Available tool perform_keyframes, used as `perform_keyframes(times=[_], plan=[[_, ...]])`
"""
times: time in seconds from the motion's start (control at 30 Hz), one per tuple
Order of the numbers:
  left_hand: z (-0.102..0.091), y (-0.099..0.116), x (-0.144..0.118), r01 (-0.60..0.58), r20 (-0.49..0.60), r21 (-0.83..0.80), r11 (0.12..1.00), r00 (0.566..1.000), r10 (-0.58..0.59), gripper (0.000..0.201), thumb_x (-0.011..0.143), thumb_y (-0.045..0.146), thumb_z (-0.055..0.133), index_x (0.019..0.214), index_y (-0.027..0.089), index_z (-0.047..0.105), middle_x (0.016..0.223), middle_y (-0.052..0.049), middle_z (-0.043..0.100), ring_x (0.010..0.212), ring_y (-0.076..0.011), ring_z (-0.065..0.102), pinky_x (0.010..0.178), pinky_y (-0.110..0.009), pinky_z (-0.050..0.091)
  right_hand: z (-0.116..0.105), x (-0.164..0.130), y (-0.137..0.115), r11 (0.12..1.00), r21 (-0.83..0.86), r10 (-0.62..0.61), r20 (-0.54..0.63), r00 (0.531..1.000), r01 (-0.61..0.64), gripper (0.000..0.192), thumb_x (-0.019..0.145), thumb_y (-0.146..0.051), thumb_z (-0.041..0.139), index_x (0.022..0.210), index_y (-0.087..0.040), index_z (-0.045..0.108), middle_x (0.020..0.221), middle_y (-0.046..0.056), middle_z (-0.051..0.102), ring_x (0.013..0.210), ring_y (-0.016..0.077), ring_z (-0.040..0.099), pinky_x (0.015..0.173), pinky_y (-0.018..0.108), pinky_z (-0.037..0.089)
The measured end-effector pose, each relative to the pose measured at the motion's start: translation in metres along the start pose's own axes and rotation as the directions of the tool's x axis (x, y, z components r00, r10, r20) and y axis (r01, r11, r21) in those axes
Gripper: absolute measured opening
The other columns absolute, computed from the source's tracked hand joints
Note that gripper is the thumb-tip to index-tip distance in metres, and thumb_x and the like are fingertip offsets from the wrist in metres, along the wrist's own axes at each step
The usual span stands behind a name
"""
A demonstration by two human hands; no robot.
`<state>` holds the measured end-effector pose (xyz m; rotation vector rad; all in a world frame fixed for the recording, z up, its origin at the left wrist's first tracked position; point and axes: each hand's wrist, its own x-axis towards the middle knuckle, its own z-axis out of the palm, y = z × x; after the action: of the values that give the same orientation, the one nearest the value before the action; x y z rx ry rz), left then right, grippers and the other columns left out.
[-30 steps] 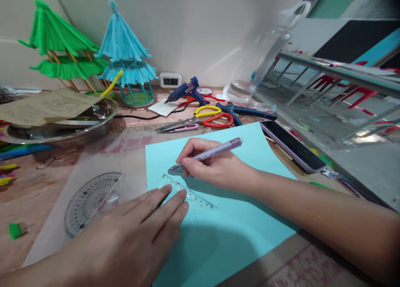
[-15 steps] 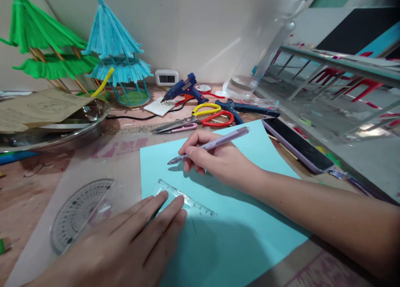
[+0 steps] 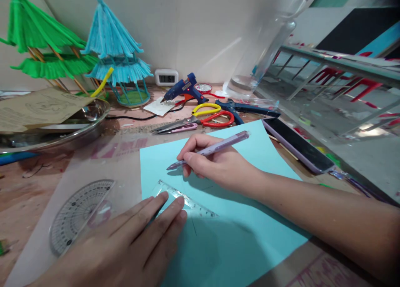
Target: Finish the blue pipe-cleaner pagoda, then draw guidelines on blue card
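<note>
A sheet of light blue paper (image 3: 237,232) lies before me with a few thin pencil-like lines on it. My right hand (image 3: 208,157) grips a purple pen (image 3: 223,144), its tip pointing left, just above or at the paper; which of the two I cannot tell. With fingers stretched flat, my left hand (image 3: 137,232) presses a clear set square (image 3: 200,209) onto the sheet. Part of the set square is hidden under those fingers. Left of that hand rests a clear protractor (image 3: 78,216), partly covered by it.
Behind the paper lie scissors (image 3: 212,116), a blue glue gun (image 3: 184,89), dark blue pliers (image 3: 246,107) and a small digital clock (image 3: 166,77). A phone (image 3: 296,145) lies right. A metal bowl (image 3: 103,112) and green (image 3: 46,32) and blue (image 3: 112,32) model pavilions stand left.
My right hand and the pen have shifted slightly down and toward me, the pen tip a little lower over the paper. The left hand and set square stay almost where they were.
</note>
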<state>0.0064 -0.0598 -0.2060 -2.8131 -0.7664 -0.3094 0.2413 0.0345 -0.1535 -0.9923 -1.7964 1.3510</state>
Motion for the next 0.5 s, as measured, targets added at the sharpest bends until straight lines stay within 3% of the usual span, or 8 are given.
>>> perform_keyframes(times=[0.23, 0.5], plan=[[-0.014, 0.007, 0.012, 0.04, 0.012, 0.057, 0.998, 0.999, -0.04, 0.043, 0.094, 0.017, 0.046, 0.136, 0.018, 0.055, 0.143, -0.007, 0.057, 0.127, -0.0244, 0.055, 0.106, -0.042, 0.039, 0.005, -0.004, -0.001, 0.984, -0.152, -0.076, 0.104, 0.992, 0.091, 0.006, 0.085, -0.018, 0.06, 0.08, -0.015, 0.061, 0.065, -0.005, 0.058, 0.056, 0.0065, 0.049, 0.049, 0.017, 0.039], [-0.024, 0.001, 0.022, -0.055, -0.035, 0.133, 0.99, 0.998, 0.061, 0.038, 0.097, 0.014, 0.042, 0.128, 0.016, 0.062, 0.133, -0.005, 0.066, 0.12, -0.0219, 0.061, 0.103, -0.04, 0.035, 0.007, -0.001, -0.002, 0.974, -0.218, -0.043, 0.093, 0.995, 0.063, 0.007, 0.086, -0.02, 0.061, 0.085, -0.014, 0.065, 0.069, -0.004, 0.061, 0.057, 0.0057, 0.049, 0.048, 0.015, 0.038]])
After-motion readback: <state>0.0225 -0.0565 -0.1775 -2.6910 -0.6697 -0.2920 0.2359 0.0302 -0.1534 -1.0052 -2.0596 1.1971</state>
